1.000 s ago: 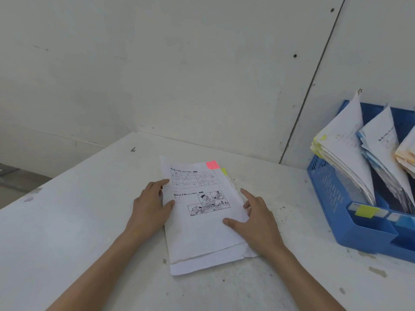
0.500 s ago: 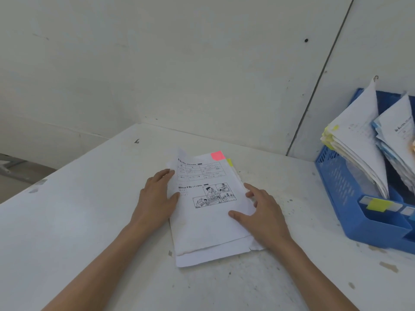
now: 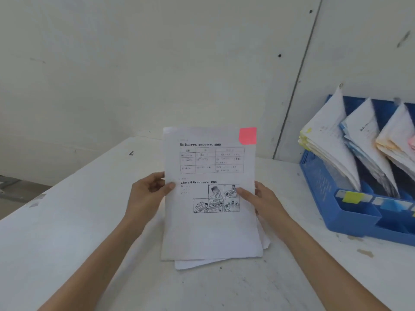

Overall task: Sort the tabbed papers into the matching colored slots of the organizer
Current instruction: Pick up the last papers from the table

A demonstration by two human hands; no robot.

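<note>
Pink tab [image 3: 248,135] up at the one o'clock corner of the top worksheet [image 3: 211,232], and that sheet fronts a thin stack of papers held at the middle of the white table [image 3: 78,221]. The left hand [image 3: 148,194] grips the stack at its nine o'clock edge, thumb across the front and fingers curled behind. The right hand [image 3: 262,202] takes the three o'clock edge, thumb pressed on the cartoon panels, fingers hidden behind the paper. A lower sheet pokes out at six o'clock; whether it touches the table cannot be told. Over at three o'clock from the stack, well apart, sits the blue organizer [image 3: 323,187] against the wall. Its slots hold leaning bundles: yellow-edged papers [image 3: 325,140] nearest, blue-edged papers [image 3: 363,135] next, orange-edged papers [image 3: 399,135] beyond. A yellow label [image 3: 351,196] marks the front of the nearest slot.
</note>
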